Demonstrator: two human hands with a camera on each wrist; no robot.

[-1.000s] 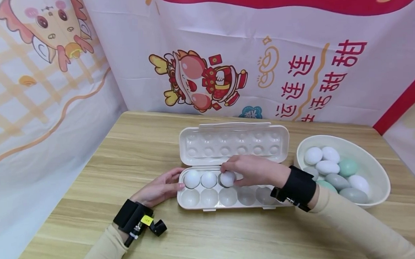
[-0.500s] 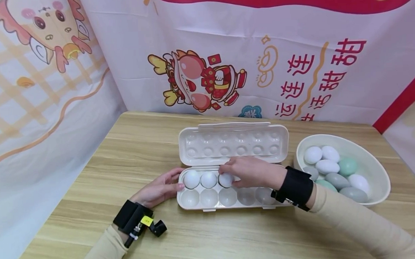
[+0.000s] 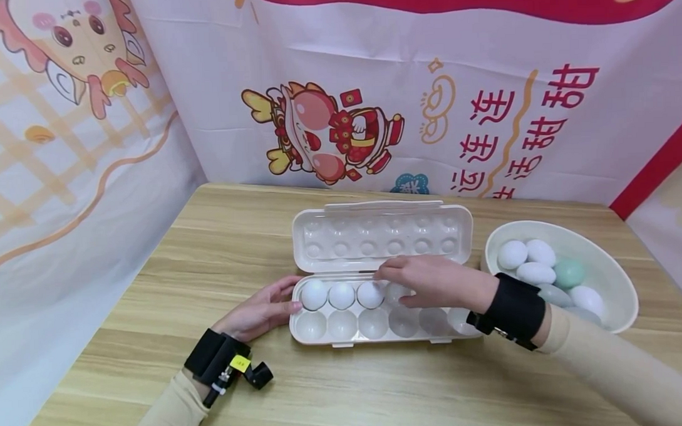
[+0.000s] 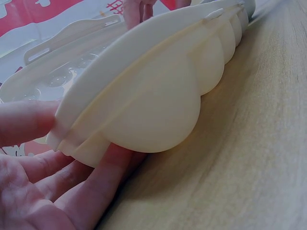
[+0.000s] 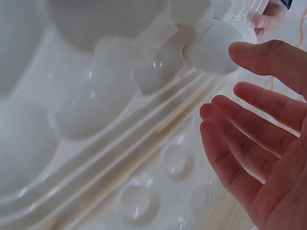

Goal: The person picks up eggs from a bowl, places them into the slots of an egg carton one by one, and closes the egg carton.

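Note:
A white plastic egg box (image 3: 359, 339) lies with its lid (image 3: 383, 261) folded back. Three white eggs fill the left end of its back row: a first egg (image 3: 314, 295), a second egg (image 3: 341, 296) and a third egg (image 3: 371, 295). My left hand (image 3: 260, 311) grips the box's left end; in the left wrist view its thumb (image 4: 29, 122) is at the rim and its fingers reach under the cups. Over the box, right of the third egg, hovers my right hand (image 3: 439, 285), fingers spread and holding nothing. The right wrist view shows an egg (image 5: 216, 50) beyond its thumb.
To the right stands a cream bowl (image 3: 626, 291) holding several white, grey and green eggs; my right forearm covers its near left side. A printed cloth (image 3: 218, 79) hangs behind the wooden table (image 3: 218, 242).
My right hand lowered the third egg into its cup, let go of it and moved to the right. The left hand keeps its place on the box.

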